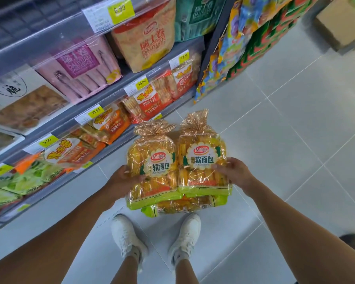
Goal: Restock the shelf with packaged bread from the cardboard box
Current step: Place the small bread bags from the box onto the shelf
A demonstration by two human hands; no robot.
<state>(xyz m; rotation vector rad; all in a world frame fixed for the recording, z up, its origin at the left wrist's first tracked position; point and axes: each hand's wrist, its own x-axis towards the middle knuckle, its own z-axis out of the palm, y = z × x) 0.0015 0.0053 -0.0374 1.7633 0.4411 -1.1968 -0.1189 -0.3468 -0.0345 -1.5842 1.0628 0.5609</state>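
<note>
Floor (295,140): pale grey tiles, filling the lower and right part of the view.
Shelf (39,37): grey tiers along the left, stocked with pink, tan, orange and green packets leaning on their fronts.
Snack rack (244,37): hanging bags in blue, yellow, red and green, just right of the shelf.
Left bread pack (152,167): clear yellow bag with a tied, crinkled top, held above the floor in front of the lowest tiers, touching its neighbour.
Right bread pack (203,160): same kind, side by side with the left one, tied top pointing away from the person.
Third bread pack (182,207): lies under the two; what supports it is hidden, possibly the fingers below.
Cardboard box (340,25): on the floor at top right, well apart from the bread.
Left hand (121,179): grips the left bread pack's outer edge, thumb on the front.
Right hand (236,173): grips the right bread pack's outer edge, thumb on the label.
Shoes (127,234): white, below the packs.
Price tags (121,10): yellow and white, on the shelf rails.
</note>
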